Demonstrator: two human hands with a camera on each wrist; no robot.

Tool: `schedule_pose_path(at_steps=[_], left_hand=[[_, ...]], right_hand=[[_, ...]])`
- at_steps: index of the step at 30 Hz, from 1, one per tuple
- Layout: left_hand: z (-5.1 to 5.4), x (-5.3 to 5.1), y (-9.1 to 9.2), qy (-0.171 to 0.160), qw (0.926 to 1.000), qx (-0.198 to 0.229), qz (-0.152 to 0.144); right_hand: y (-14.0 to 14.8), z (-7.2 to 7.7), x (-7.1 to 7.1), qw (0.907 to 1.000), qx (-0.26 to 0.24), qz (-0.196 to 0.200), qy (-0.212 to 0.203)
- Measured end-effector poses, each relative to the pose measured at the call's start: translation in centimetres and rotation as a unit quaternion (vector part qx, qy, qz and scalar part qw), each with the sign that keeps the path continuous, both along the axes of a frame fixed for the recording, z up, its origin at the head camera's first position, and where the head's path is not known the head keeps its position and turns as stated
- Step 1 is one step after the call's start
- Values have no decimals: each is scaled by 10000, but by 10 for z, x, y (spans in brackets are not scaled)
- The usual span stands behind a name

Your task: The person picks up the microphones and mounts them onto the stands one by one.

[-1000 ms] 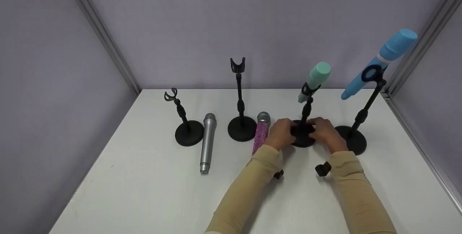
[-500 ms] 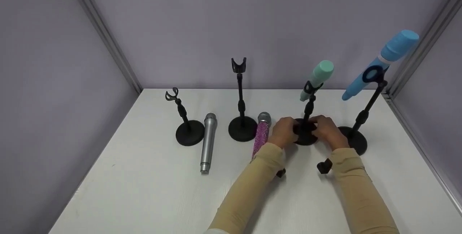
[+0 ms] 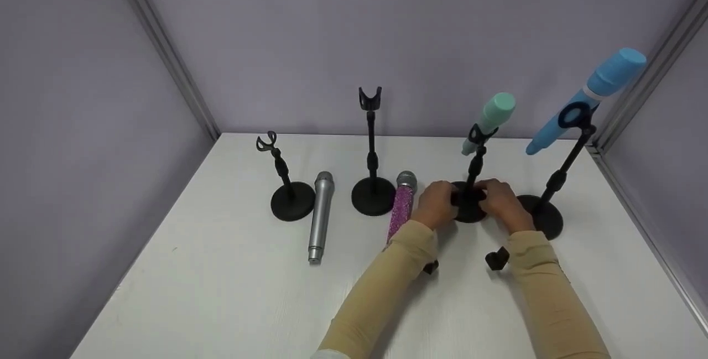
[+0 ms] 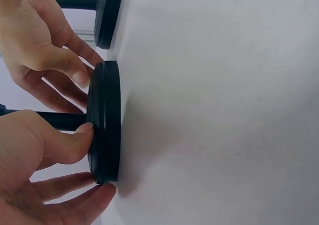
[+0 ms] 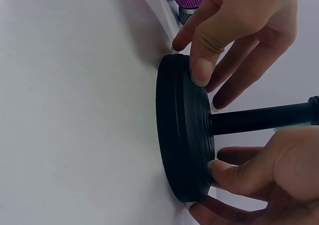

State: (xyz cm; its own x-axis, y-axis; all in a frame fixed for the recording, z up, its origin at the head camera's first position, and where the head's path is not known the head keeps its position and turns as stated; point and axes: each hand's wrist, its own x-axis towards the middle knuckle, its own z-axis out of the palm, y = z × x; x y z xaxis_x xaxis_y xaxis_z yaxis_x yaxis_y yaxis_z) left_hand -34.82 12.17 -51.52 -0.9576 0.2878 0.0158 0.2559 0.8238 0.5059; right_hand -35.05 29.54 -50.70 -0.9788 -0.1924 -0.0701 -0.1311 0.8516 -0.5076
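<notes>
I see the black stand (image 3: 469, 213) at the right half of the white table (image 3: 232, 292); I cannot tell whether its base (image 5: 179, 130) touches down. My left hand (image 3: 436, 204) and right hand (image 3: 502, 204) pinch that base from opposite sides. It bears the green microphone (image 3: 497, 110), tilted. The pink microphone (image 3: 402, 207) lies just beside the left hand.

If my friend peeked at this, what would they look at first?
Probably the big blue microphone, tilted in its stand at the far right. Next might come the left hand and right hand, gripping the round black base under the mint-green microphone. The sparkly pink microphone, lying beside the left hand, stands out too.
</notes>
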Motion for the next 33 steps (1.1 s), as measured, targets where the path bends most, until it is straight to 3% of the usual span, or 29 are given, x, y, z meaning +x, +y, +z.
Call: schedule_pose_path(at_steps=[5,9,14,18,27,33], left_hand=[[5,5,-6,168,9996,-170,-178],[14,12,-14,171,9994,-4,-292],[29,23,-28,278,9957,345,-808],[42,34,-46,305,9926,381,-1116],[66,59,-94,209,9950,-19,-974],[73,65,-124,36,9947,147,-1021]], right_hand=[[0,-6,3,9999,-35,24,115],[-1,-5,8,10000,-31,36,41],[-6,13,22,9996,247,-55,-127],[-13,35,34,9986,462,12,-249],[-22,62,57,9986,128,485,-167],[-26,71,66,9963,-135,824,-194]])
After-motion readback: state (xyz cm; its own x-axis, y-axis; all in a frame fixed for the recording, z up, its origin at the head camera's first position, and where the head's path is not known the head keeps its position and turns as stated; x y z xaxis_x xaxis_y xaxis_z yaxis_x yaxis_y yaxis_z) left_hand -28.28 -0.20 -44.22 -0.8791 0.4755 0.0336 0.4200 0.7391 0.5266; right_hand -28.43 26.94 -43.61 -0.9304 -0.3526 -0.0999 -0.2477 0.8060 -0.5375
